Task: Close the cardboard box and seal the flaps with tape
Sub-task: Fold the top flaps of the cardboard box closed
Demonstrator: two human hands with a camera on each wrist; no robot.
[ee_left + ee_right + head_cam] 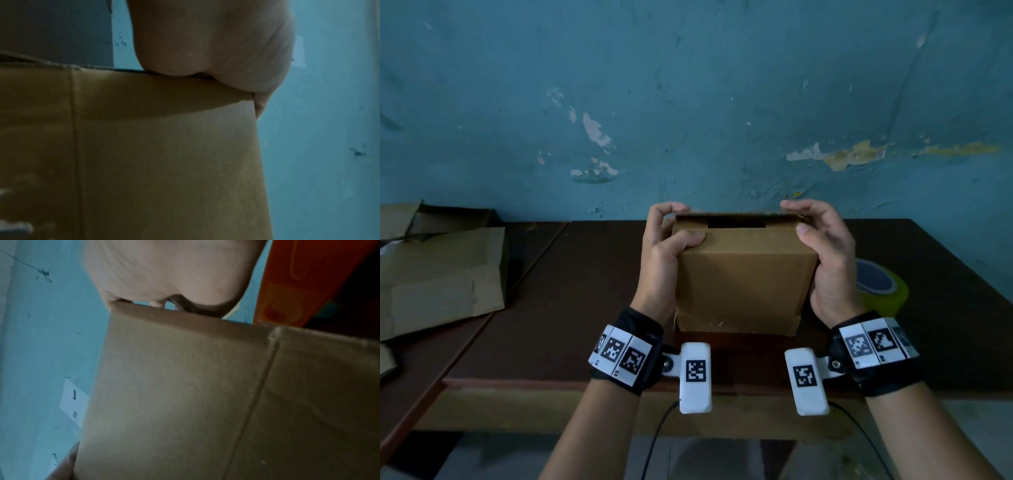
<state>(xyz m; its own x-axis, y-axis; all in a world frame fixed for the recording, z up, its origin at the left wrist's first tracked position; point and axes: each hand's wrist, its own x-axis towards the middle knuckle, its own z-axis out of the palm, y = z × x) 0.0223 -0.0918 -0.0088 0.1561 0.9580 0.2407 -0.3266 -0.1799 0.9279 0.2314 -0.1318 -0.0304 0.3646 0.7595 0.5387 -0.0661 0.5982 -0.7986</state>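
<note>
Both hands gripped the cardboard box (pixel 743 274): left hand (pixel 664 253) w/ thumb on top, right hand (pixel 825 253) same. Plain brown box stood upright on table (pixel 585 291), top flaps nearly down w/ dark gap at far edge; tape roll (pixel 880 284) just beside right hand.

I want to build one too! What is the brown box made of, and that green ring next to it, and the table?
The box looks like plain brown cardboard: matte, with folded creases and a rough cut edge. The green ring seems to be a roll of plastic tape, slightly shiny; I can't be sure. The table looks like dark brown wood, smooth, with a paler edge.
</note>
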